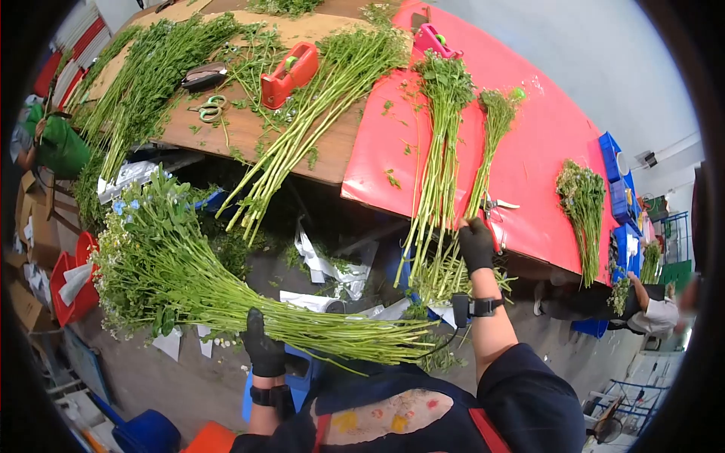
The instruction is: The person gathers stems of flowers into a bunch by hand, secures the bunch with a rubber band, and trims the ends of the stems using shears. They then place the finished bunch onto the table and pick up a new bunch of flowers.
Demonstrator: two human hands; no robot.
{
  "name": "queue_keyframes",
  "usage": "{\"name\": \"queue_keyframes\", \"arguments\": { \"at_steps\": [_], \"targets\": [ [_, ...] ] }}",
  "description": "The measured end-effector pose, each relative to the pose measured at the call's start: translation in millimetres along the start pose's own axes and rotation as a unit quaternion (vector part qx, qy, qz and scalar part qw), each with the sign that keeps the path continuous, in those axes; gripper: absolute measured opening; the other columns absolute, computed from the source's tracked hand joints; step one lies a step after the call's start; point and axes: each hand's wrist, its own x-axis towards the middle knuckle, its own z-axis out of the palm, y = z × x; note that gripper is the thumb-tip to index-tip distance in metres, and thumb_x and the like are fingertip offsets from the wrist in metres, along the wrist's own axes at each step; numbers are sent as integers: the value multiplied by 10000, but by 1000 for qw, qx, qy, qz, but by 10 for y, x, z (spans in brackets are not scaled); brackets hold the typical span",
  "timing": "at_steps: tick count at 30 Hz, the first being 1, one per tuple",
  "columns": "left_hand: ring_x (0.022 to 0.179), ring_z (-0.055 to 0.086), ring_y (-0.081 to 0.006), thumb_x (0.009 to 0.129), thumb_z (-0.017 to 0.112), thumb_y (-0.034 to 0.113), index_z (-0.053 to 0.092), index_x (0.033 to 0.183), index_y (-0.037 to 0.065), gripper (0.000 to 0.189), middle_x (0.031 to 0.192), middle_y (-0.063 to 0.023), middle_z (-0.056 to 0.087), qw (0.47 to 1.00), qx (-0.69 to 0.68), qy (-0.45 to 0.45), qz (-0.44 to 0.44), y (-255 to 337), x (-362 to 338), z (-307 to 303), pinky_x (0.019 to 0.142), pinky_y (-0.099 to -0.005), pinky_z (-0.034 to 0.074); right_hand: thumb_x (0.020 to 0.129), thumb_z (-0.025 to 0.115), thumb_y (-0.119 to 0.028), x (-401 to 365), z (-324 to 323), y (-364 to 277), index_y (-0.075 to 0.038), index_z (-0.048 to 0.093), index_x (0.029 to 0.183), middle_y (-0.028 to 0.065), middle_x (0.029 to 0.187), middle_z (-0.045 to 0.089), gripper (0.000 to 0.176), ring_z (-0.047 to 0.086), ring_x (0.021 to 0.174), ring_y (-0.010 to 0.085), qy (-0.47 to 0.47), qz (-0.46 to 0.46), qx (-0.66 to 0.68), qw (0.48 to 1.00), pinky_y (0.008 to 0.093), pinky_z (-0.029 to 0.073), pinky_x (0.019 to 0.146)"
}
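Note:
A large bunch of long green flower stems (204,264) with small white and blue blossoms lies across my front, blossoms to the left. My left hand (263,343), in a black glove, is closed round its stems from below, thumb up. My right hand (477,245), also gloved, is at the table's front edge with fingers closed on the stem ends of a small bunch of flowers (491,140). Beside it, a thicker bunch (442,136) overhangs the edge. Pruning shears (498,205) lie just right of my right hand.
A red tape dispenser (289,74), scissors (210,109) and more bunches lie on the brown table (332,151). The pink table (544,181) holds a pink dispenser (434,39) and another bunch (581,211). Cut stems and paper litter the floor. A person (657,313) stands far right.

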Motion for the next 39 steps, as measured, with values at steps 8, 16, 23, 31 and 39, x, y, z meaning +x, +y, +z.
{"name": "queue_keyframes", "arguments": {
  "at_steps": [8,16,23,31,39],
  "targets": [
    [1051,555,-264,916,539,257,526,1192,48,347,1146,-105,575,999,18,3,34,-303,-589,254,939,-445,448,875,564,-410,31,650,332,-11,637,968,52,785,640,416,619,704,165,-284,112,228,925,338,487,620],
    [1042,559,-245,909,538,219,560,1127,72,263,1118,-83,589,996,5,-34,81,-1002,-1362,418,955,-429,437,757,635,-425,532,1034,-249,-72,594,1048,153,1053,608,460,564,1022,310,-202,-282,96,933,426,435,893],
    [1025,560,-240,907,562,234,523,1153,42,315,1105,-92,581,996,-57,0,62,-1735,-1672,675,935,-427,451,521,732,-647,1065,-1001,907,-161,337,1408,225,1442,284,1086,233,1353,388,-266,-88,-374,884,596,247,1031],
    [893,607,-251,875,624,210,545,1090,5,307,985,-105,604,994,-85,47,55,-2710,-1584,920,817,-395,515,646,687,-481,978,-1101,1511,-73,599,1090,168,995,628,609,616,967,327,-300,-174,-340,874,443,478,844],
    [827,597,-195,835,682,200,588,1073,11,318,980,-80,617,975,22,200,98,-3467,-1239,704,761,-347,502,709,640,-143,138,-2794,2239,-18,533,918,99,714,552,266,528,627,201,-369,10,-23,929,359,440,537]
  ]
}}
